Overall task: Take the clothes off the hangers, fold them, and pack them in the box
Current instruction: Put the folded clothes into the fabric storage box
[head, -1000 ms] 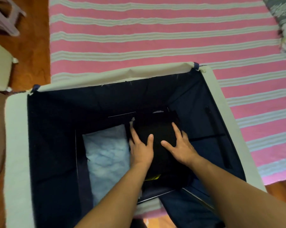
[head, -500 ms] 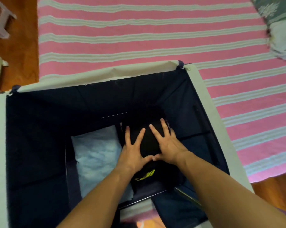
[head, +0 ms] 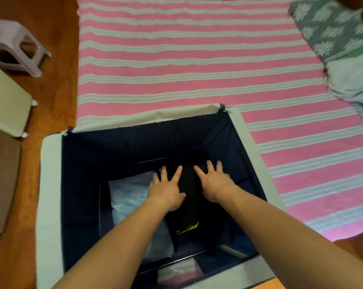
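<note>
Both hands are down inside the box, the left hand and right hand with fingers spread flat, pressing a folded black garment on the bottom beside a folded pale blue one. Two pieces look packed; I see no hangers or waiting clothes on the striped sheet. A plastic stool stands well apart, and nothing seems in the way.

Navy-lined box, black garment, pale-blue garment, pink-and-white-striped sheet.
</note>
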